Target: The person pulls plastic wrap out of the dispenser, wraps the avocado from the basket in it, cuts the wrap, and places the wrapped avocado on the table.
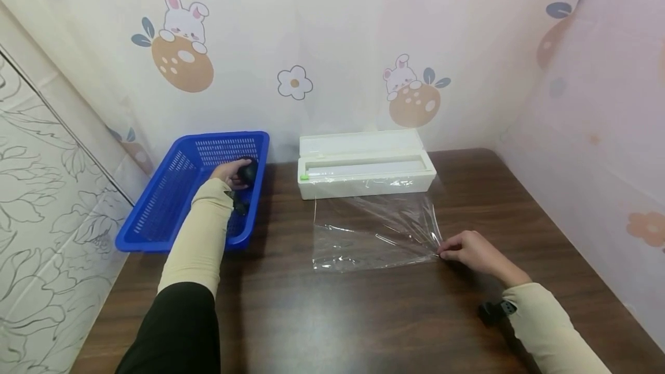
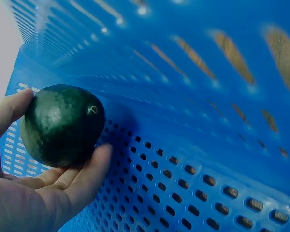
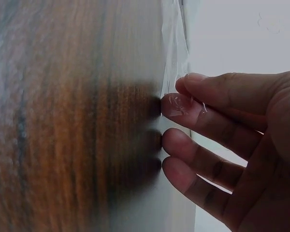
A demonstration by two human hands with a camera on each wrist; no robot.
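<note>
Inside the blue basket [image 1: 150,192], my left hand [image 1: 228,175] holds a round, dark green fruit [image 2: 63,125] with a small pale stem scar, near the basket's right wall. In the left wrist view the thumb lies on one side of the fruit and the fingers beneath it. On the right, my right hand [image 1: 475,255] pinches a corner of clear cling film [image 1: 369,229] between thumb and fingers, close over the table. Creases in the film converge at that pinch. The sheet runs back to a white cling film box [image 1: 366,186], whose lid stands raised.
A green slider [image 1: 304,177] sits at the left end of the box's front edge. The brown wooden table [image 1: 332,322] carries everything. Behind it hangs a printed curtain [image 1: 343,45], with more cloth at both sides.
</note>
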